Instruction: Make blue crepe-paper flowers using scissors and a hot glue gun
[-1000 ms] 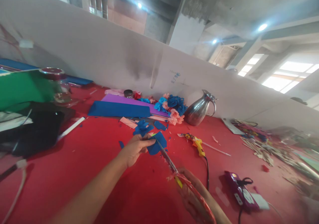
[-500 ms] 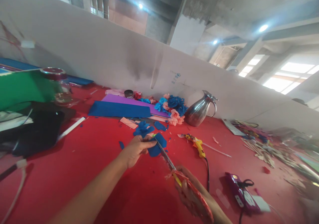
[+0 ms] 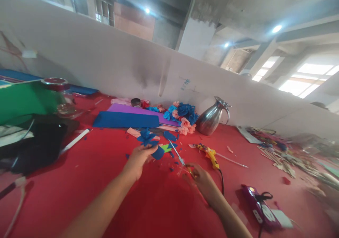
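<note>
My left hand (image 3: 137, 160) is closed, pinching a piece of blue paper (image 3: 158, 153) with a rounded edge. A blue paper flower (image 3: 145, 136) stands right at its fingertips; whether the fingers hold it too, I cannot tell. To the right, my right hand (image 3: 203, 179) has its fingers on the handle end of scissors (image 3: 178, 154). The blades point up and left, apart from the paper in my left hand. Between the hands lie a bright green scrap (image 3: 166, 148) and small blue cuttings.
A yellow glue gun (image 3: 211, 156) rests right of the scissors, its cord trailing forward. Behind are a steel jug (image 3: 212, 117), blue and pink paper flowers (image 3: 185, 116) and a blue sheet (image 3: 125, 119). A purple device (image 3: 258, 208) sits at front right, a glass jar (image 3: 63, 98) at left.
The scissors have come away from the blue paper, and the right hand has shifted up on their handle end. The left hand moved slightly left with the paper, uncovering the green scrap.
</note>
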Available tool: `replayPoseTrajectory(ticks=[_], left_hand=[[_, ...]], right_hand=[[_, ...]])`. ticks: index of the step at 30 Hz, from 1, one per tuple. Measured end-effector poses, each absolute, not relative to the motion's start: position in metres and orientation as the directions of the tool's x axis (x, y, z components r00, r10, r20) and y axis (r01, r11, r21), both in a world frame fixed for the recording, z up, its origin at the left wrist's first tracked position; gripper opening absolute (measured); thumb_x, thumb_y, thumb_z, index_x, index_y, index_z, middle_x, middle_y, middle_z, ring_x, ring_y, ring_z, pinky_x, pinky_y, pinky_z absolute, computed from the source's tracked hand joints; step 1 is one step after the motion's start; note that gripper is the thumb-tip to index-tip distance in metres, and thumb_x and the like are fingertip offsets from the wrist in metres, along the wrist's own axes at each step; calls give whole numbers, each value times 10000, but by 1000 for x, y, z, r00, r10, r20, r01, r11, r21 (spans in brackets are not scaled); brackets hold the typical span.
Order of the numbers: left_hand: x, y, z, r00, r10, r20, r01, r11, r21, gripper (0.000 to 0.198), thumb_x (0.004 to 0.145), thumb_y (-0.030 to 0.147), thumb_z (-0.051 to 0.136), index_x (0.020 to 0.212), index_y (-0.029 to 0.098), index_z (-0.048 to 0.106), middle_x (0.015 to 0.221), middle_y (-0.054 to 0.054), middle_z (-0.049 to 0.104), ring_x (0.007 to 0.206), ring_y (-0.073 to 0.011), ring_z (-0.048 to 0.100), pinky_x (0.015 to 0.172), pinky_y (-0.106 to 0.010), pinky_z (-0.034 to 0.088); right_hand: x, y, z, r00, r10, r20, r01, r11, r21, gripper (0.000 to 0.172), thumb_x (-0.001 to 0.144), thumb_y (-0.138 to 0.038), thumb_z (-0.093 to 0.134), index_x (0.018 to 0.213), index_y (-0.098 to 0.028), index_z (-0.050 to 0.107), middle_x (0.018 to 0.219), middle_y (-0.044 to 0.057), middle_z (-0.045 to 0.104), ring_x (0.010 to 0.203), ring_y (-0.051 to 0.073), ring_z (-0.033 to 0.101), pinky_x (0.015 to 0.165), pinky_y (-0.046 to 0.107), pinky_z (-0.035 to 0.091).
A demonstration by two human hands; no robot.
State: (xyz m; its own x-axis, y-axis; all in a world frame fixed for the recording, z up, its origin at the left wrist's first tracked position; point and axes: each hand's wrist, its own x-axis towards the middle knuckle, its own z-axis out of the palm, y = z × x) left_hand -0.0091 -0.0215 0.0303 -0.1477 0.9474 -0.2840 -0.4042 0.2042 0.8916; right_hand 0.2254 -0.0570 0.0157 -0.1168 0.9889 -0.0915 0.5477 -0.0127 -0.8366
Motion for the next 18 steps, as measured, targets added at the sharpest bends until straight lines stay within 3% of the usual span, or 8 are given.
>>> replayPoseTrajectory(ticks=[2,4,9,11,13,16,18], left_hand=[[-11,-20,28,-211,936,-281,-385,185,904,255,492,325,815,576,169,633,483,35,551,423,-73,400,464,-228,245],[-12,-19,26,-247,928,-278,-369,175,913,265,486,322,820,602,172,635,504,32,577,430,-77,421,471,-226,252],[-11,-19,24,-235,921,-311,-355,216,909,285,501,316,816,678,179,639,599,13,638,511,-107,517,495,-225,280],[-8,-20,24,-234,923,-306,-346,215,913,290,495,309,819,656,176,618,559,39,601,481,-85,473,487,-220,271],[-5,-21,23,-236,929,-287,-364,189,912,309,477,304,827,645,174,604,544,58,574,472,-71,446,490,-215,288],[0,-23,24,-209,941,-267,-424,159,892,343,460,310,838,671,171,607,612,41,609,569,-101,530,558,-223,375],[4,-25,25,-176,944,-279,-437,179,882,350,465,308,844,688,169,612,647,25,631,624,-125,565,602,-241,413]], right_hand=[[229,-38,20,-116,993,-25,822,82,-563,328,763,-279,585,1084,-245,636,864,57,699,804,234,652,650,273,437],[234,-24,22,-144,990,-9,926,132,-352,404,758,-231,575,1159,-259,616,1020,80,696,965,268,636,760,309,436],[235,-13,25,-150,987,59,955,160,-251,323,787,-218,574,1095,-237,672,1081,110,665,1073,284,573,885,368,408],[221,-15,30,-113,983,145,940,153,-304,251,801,-222,567,1013,-214,702,1090,132,645,1074,297,557,891,391,404],[199,-19,33,-137,971,197,836,220,-503,256,831,-261,554,1052,-210,673,1102,117,643,1058,268,566,888,378,414],[163,-24,29,-257,961,103,441,211,-872,356,752,-398,671,1041,-194,627,990,68,675,910,214,618,796,331,458],[147,-24,19,-301,953,19,160,70,-985,330,712,-419,699,916,-171,624,856,31,673,785,173,615,732,300,457]])
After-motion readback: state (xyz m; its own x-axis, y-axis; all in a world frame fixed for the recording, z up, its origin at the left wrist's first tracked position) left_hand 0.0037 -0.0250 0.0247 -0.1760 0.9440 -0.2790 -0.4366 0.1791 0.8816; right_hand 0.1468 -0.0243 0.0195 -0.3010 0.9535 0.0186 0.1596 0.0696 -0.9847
